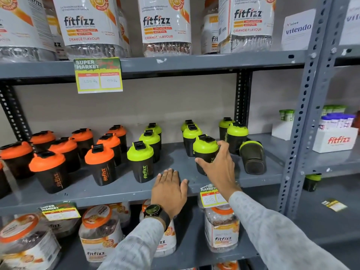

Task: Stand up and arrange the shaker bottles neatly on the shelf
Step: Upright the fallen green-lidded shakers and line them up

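Black shaker bottles stand on the grey middle shelf (124,189). Several orange-lidded ones (101,164) fill its left half in rows. Green-lidded ones (140,161) stand in two columns toward the right. My right hand (218,168) is wrapped around an upright green-lidded shaker (204,148) near the front right. Just right of it, one green-lidded shaker (252,157) lies on its side with its base toward me. My left hand (169,189) rests flat on the shelf's front edge, fingers spread, holding nothing.
Large fitfizz jars (165,26) fill the shelf above, and more jars (221,230) sit on the shelf below. Yellow price tags (99,75) hang off the shelf edges. A perforated upright post (303,114) bounds the right side; beyond it stands a white fitfizz box (336,140).
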The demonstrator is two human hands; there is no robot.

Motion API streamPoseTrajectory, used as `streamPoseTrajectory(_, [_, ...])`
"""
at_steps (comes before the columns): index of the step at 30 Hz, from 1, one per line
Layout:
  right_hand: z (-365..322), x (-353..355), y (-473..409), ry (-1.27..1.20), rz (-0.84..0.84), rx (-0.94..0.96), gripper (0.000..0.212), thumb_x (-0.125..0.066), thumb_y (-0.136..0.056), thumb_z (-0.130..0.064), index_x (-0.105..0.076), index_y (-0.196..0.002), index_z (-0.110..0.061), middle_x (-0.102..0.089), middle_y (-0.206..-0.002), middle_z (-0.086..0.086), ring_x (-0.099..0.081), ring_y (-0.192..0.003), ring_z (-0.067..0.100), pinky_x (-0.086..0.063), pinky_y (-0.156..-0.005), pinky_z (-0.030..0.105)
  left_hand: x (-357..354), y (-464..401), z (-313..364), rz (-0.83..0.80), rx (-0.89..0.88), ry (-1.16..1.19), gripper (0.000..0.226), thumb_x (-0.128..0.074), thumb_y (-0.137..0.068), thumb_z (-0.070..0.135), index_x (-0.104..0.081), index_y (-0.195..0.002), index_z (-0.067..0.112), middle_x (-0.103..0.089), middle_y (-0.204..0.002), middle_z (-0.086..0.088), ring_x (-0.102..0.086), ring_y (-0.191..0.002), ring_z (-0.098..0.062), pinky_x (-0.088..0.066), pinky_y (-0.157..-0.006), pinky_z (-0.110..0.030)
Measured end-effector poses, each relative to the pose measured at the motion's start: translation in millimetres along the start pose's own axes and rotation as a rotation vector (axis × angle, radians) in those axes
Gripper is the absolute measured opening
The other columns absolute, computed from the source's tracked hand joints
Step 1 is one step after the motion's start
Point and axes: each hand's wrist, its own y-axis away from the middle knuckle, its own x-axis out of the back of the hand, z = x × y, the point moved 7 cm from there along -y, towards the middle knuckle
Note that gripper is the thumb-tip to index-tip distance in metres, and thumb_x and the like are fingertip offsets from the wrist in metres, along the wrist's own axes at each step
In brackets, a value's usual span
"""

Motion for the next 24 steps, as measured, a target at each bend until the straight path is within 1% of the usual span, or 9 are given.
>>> streamPoseTrajectory(5, [3,-4,2,0.018,-0.007,-0.018,0.087,-0.092,-0.070,-0.047,-0.035,-0.130,-0.023,-0.063,-0.126,0.006,-0.067,-0.109,0.031,-0.051,-0.082,0.034,1,1,0,0.000,-0.007,0.007,0.070,-0.015,-0.103,0.051,-0.042,-0.153,0.010,-0.044,-0.159,-0.011,-0.034,-0.150,-0.025,-0.017,-0.126,-0.040])
streamPoseTrajectory(8, [-1,4,3,0.021,-0.023,-0.006,0.101,-0.088,-0.071,-0.056,-0.030,-0.144,-0.020,-0.055,-0.141,0.010,-0.059,-0.125,0.031,-0.053,-0.096,0.041,1,1,0,0.011,-0.009,0.007,0.070,-0.015,-0.104,0.051,-0.043,-0.153,0.010,-0.044,-0.159,-0.011,-0.035,-0.150,-0.025,-0.017,-0.125,-0.040])
streamPoseTrajectory(9, [-3,12,1,0.022,0.000,0.016,0.100,-0.085,-0.074,-0.057,-0.030,-0.148,-0.018,-0.054,-0.142,0.011,-0.058,-0.126,0.030,-0.052,-0.098,0.042,1,1,0,0.013,-0.009,0.007,0.069,-0.015,-0.104,0.051,-0.043,-0.153,0.010,-0.044,-0.159,-0.011,-0.035,-0.150,-0.025,-0.017,-0.125,-0.040])
streamPoseTrajectory(12, [-9,50,-20,0.082,0.149,0.130,0.072,-0.077,-0.086,-0.047,-0.044,-0.140,-0.012,-0.057,-0.130,0.011,-0.059,-0.115,0.028,-0.048,-0.091,0.036,-2,0,0,0.011,-0.006,0.002,0.070,-0.017,-0.103,0.051,-0.046,-0.151,0.010,-0.047,-0.157,-0.012,-0.038,-0.148,-0.025,-0.019,-0.125,-0.040])
streamPoseTrajectory(14, [-5,74,-43,0.219,0.198,0.122,0.057,-0.073,-0.090,-0.040,-0.051,-0.133,-0.010,-0.056,-0.127,0.013,-0.056,-0.114,0.033,-0.045,-0.091,0.039,-3,0,-1,0.019,0.002,0.008,0.071,-0.017,-0.102,0.051,-0.050,-0.147,0.008,-0.051,-0.153,-0.014,-0.042,-0.145,-0.027,-0.023,-0.124,-0.042])
streamPoseTrajectory(16, [14,91,-69,0.344,0.130,-0.006,0.056,-0.070,-0.092,-0.038,-0.051,-0.134,-0.007,-0.053,-0.130,0.019,-0.051,-0.120,0.040,-0.044,-0.096,0.045,-4,0,-1,0.031,0.006,0.016,0.071,-0.018,-0.101,0.051,-0.054,-0.144,0.007,-0.055,-0.149,-0.016,-0.047,-0.142,-0.030,-0.027,-0.123,-0.044])
streamPoseTrajectory(19, [63,108,-96,0.435,-0.059,-0.349,0.072,-0.072,-0.088,-0.052,-0.051,-0.137,-0.004,-0.054,-0.134,0.025,-0.052,-0.124,0.045,-0.048,-0.100,0.050,-4,-1,-1,0.037,0.009,0.017,0.071,-0.020,-0.101,0.051,-0.057,-0.141,0.006,-0.057,-0.147,-0.016,-0.050,-0.140,-0.030,-0.029,-0.122,-0.045])
streamPoseTrajectory(21, [90,109,-97,0.398,-0.199,-0.521,0.070,-0.074,-0.083,-0.057,-0.059,-0.129,-0.005,-0.063,-0.124,0.021,-0.062,-0.113,0.042,-0.054,-0.094,0.047,-4,-1,-1,0.040,0.009,0.018,0.071,-0.019,-0.100,0.051,-0.058,-0.140,0.006,-0.058,-0.146,-0.016,-0.050,-0.139,-0.030,-0.030,-0.121,-0.045])
streamPoseTrajectory(24, [112,97,-79,0.079,-0.341,-0.735,0.059,-0.076,-0.085,-0.056,-0.060,-0.121,-0.013,-0.067,-0.100,0.013,-0.067,-0.084,0.031,-0.057,-0.073,0.040,-3,-1,-1,0.042,0.006,0.018,0.073,-0.016,-0.100,0.051,-0.057,-0.141,0.006,-0.057,-0.147,-0.016,-0.049,-0.140,-0.030,-0.029,-0.121,-0.045])
